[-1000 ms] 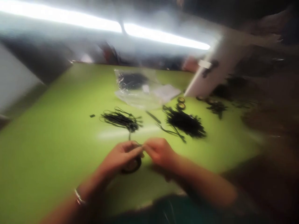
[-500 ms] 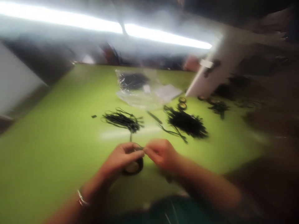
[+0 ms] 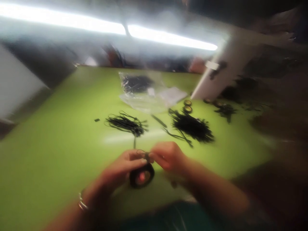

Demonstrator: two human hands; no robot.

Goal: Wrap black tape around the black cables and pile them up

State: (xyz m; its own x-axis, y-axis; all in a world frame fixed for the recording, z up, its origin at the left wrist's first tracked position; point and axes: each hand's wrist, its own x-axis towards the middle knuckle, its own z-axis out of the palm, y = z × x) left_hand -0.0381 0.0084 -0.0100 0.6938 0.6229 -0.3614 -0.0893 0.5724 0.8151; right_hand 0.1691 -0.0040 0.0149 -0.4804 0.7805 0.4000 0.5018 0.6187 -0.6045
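Note:
My left hand (image 3: 125,165) is closed low over the front of the table, a roll of black tape (image 3: 149,179) hanging beneath its thumb. A reddish patch, perhaps a fingertip, shows in the roll's hole. Between the two hands a thin black cord (image 3: 141,150) makes a small loop, and a dark strip of tape rises from the roll to it. My right hand (image 3: 169,157) pinches at the cord right beside the left thumb; its fingertips are blurred. Just beyond the hands lies a bundle of looped black cords (image 3: 125,123).
A thicker pile of black cords (image 3: 193,127) lies right of centre, with two tape rolls (image 3: 188,109) behind it. Farther back is a clear plastic bag (image 3: 137,85) with dark contents. A white panel (image 3: 216,77) stands at the right, and a lamp tube (image 3: 168,37) crosses above the green table (image 3: 60,128).
The tape roll has swung to the right and turned its hole more toward me. A dark strip now shows between my fingertips. Both hands have stayed nearly in place.

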